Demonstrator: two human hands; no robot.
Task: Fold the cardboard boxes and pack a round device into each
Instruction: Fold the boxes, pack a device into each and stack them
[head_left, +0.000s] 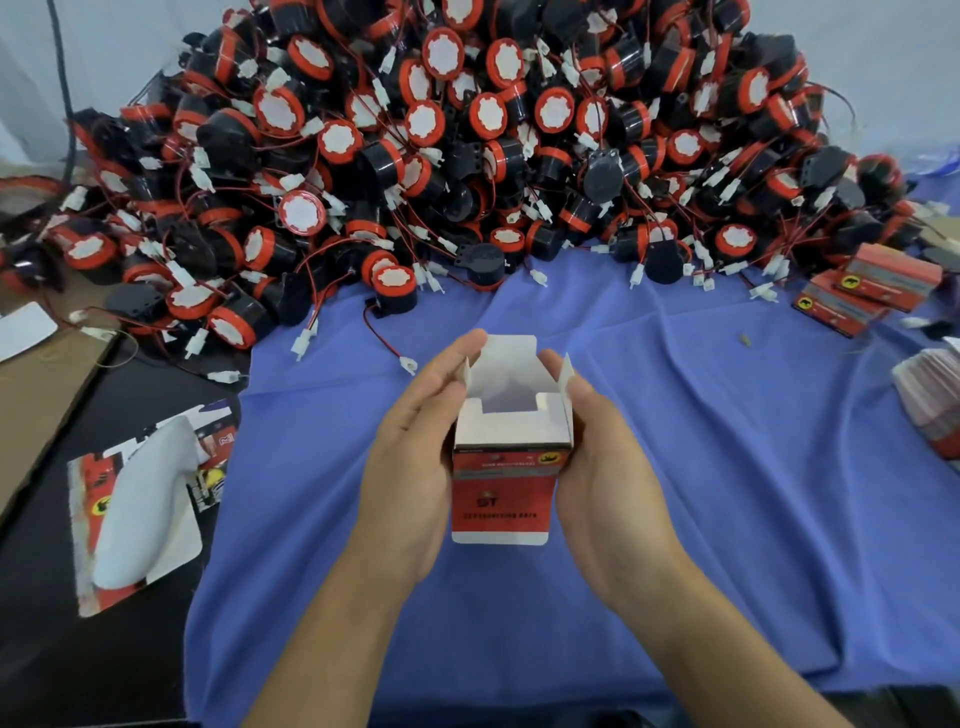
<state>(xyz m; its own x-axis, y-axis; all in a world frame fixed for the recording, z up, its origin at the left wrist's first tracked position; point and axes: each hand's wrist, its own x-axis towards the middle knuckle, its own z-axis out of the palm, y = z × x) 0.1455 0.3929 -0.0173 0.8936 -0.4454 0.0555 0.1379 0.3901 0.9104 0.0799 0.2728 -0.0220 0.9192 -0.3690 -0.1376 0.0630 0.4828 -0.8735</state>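
A small red and white cardboard box (506, 467) stands upright between my hands above the blue cloth, its top open and its flaps raised, white inside with nothing in it. My left hand (415, 457) grips its left side, thumb near the left flap. On the box's right side rests my right hand (608, 462), fingers by the right flap. A big heap of round black and red devices (441, 140) with red wires and white plugs fills the far half of the table.
Blue cloth (727, 467) covers the table. Folded red boxes (872, 296) lie at the far right, a stack of flat cartons (935, 410) at the right edge. Flat printed cartons (140, 509) lie at the left on a dark surface, beside brown cardboard (36, 405).
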